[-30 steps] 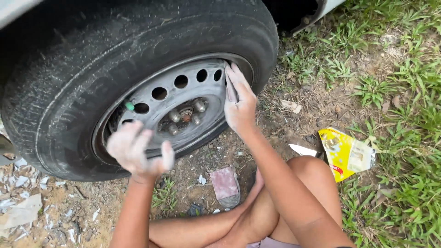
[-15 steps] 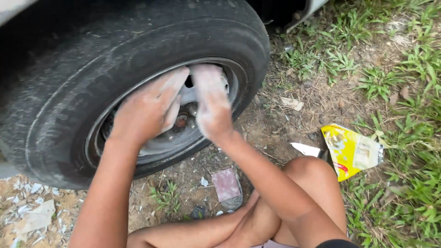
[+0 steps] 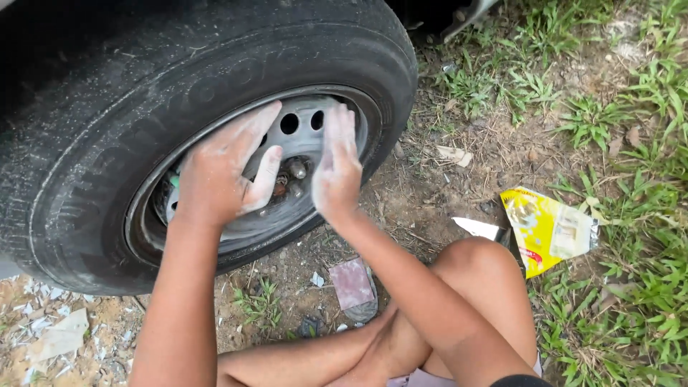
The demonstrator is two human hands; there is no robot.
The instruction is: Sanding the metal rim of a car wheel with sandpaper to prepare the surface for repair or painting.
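On the steel wheel rim (image 3: pixel 301 136), two dusty hands.
Left hand (image 3: pixel 222 172) lies flat, grip spread (holding nothing); right hand (image 3: pixel 335 168) stands edge-on beside the lug nuts (image 3: pixel 290 175), fingers straight.

1 head camera looks down, close, at the wheel (image 3: pixel 287 172).
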